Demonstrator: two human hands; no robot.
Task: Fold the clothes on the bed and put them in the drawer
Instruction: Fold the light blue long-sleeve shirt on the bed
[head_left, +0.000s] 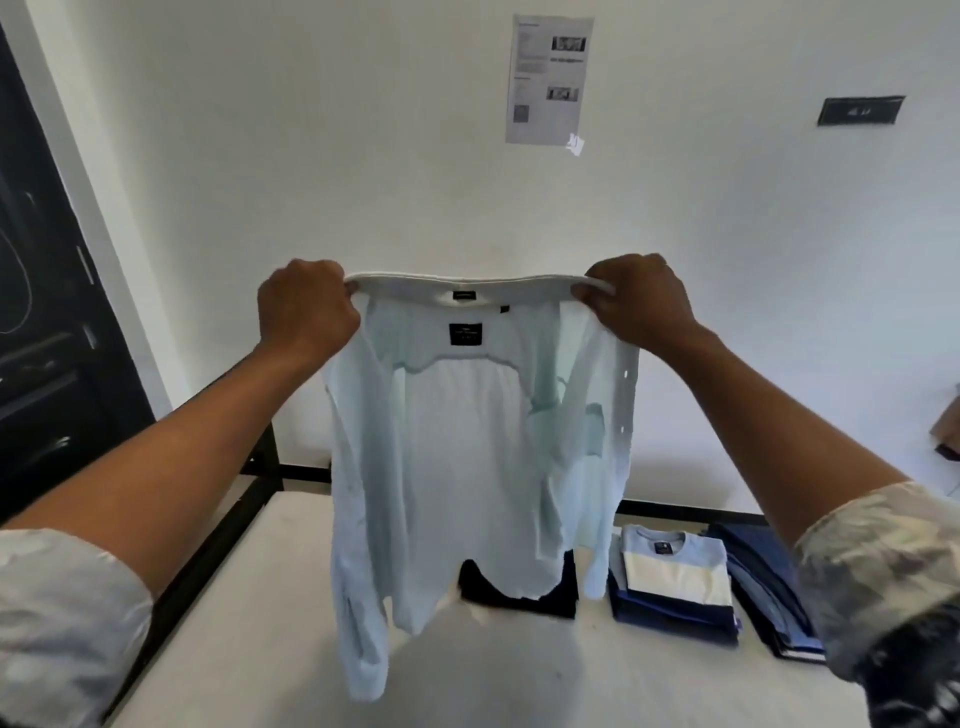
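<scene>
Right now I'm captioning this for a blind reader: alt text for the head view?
The left hand and right hand hold a pale shirt up by its collar above the bed. Folded clothes lie stacked on the bed at right.

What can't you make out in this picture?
Head view:
- dark garment on the bed: mostly hidden behind the held shirt.
- wall notice: print too small and blurred to read.
- shirt label: text too small.
- drawer: nowhere in frame.
- dark blue folded pile: partly covered by the right sleeve.
</scene>
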